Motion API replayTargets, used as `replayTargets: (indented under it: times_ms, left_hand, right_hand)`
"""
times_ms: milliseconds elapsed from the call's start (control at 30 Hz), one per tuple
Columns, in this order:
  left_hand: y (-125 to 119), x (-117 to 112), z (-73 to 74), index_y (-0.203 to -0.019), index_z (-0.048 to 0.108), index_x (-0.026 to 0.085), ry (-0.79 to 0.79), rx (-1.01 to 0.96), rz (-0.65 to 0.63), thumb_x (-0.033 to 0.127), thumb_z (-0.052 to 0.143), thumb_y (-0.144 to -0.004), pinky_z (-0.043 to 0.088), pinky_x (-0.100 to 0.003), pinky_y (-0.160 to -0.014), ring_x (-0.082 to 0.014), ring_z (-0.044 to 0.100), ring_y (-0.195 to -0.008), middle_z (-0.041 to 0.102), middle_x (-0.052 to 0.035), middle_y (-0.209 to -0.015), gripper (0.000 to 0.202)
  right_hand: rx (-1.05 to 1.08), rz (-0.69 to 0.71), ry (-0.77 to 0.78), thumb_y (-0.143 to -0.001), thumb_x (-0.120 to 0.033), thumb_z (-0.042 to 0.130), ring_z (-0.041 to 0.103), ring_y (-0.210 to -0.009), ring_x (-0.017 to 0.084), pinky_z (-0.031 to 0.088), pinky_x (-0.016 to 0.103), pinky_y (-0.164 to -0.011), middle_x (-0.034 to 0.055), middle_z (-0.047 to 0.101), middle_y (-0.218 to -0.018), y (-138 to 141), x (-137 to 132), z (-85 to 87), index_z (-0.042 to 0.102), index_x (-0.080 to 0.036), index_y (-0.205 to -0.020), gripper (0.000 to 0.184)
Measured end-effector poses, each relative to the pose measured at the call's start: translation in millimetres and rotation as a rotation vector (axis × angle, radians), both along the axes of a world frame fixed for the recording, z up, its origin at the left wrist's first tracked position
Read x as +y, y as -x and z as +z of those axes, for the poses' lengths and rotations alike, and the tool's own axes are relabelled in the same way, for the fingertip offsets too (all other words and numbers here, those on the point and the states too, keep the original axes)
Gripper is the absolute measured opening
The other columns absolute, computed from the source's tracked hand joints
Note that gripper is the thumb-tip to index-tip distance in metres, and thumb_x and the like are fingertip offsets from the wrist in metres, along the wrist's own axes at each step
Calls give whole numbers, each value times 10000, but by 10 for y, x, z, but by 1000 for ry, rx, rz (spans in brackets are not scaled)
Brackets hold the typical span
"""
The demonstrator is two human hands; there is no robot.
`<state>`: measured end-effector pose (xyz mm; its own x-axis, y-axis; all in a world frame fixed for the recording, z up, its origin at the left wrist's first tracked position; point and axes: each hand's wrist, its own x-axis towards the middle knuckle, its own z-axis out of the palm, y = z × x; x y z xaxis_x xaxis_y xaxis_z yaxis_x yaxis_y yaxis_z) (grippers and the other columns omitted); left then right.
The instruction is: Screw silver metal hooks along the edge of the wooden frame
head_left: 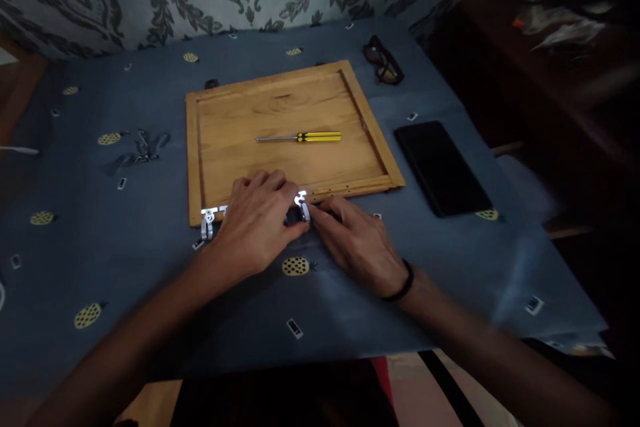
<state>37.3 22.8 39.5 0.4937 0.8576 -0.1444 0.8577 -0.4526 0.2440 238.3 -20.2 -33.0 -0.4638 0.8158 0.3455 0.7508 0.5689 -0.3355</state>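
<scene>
A framed wooden panel (280,117) lies flat, with a silver cabinet hinge (207,223) at the left of its near edge. My left hand (257,217) curls over that edge, its thumb and fingers closed about a second metal hinge (305,212). From the right, my right hand (357,240) touches the same hinge with its fingers drawn together; its fingertips are partly hidden. Both hands cover part of the hinge, so its seating on the wood cannot be made out fully. On the panel rests a yellow and black screwdriver (313,137), its shaft pointing left.
Dark glasses (383,61) lie beyond the panel's far right corner. A black phone or tablet (443,167) is to the right. Small metal pieces on a clear bag (145,148) sit at the left. A blue pineapple-print cloth (230,320) covers the table.
</scene>
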Motion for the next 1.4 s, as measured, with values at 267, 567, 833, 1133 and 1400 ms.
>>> replayTargets:
  times_ms: [267,567,833,1133,1400]
  left_hand:
    - [7,-41,-46,-1118,730,211,-2,-67,51,362,826,-930,492,-491,-1007,-336,640,-1169,727,-86,-1176,259]
    - [33,-61,-76,-1154,711,192,-32,-102,31,402,840,-929,483,-498,-1015,-339,649,-1162,725,-103,-1177,335]
    - [54,-70,-106,-1093,706,196,-56,-145,22,372,823,-946,477,-486,-991,-326,650,-1128,732,-90,-1152,257]
    - [42,-67,-107,-1041,711,187,-61,-160,30,334,842,-925,492,-507,-982,-331,664,-1107,739,-84,-1120,229]
    - [57,-71,-120,-1086,716,180,-75,-183,10,330,833,-934,496,-519,-983,-328,675,-1115,753,-80,-1137,243]
  right_hand:
    - [3,3,24,-1128,-246,404,683,-864,222,525,315,-679,91,731,-962,19,-16,23,717,-231,-1379,402]
    - [-13,24,-52,-1127,-204,399,714,-898,221,568,318,-725,92,751,-953,49,-10,76,717,-213,-1342,385]
    - [42,24,-22,-1106,-167,434,702,-848,207,552,302,-700,76,745,-937,41,-9,87,717,-227,-1364,388]
    - [44,21,-102,-1103,-151,455,684,-797,171,556,270,-695,51,726,-901,31,1,68,684,-175,-1326,320]
    - [82,31,-54,-1090,-150,475,690,-815,171,564,263,-721,50,729,-914,25,13,89,685,-187,-1348,335]
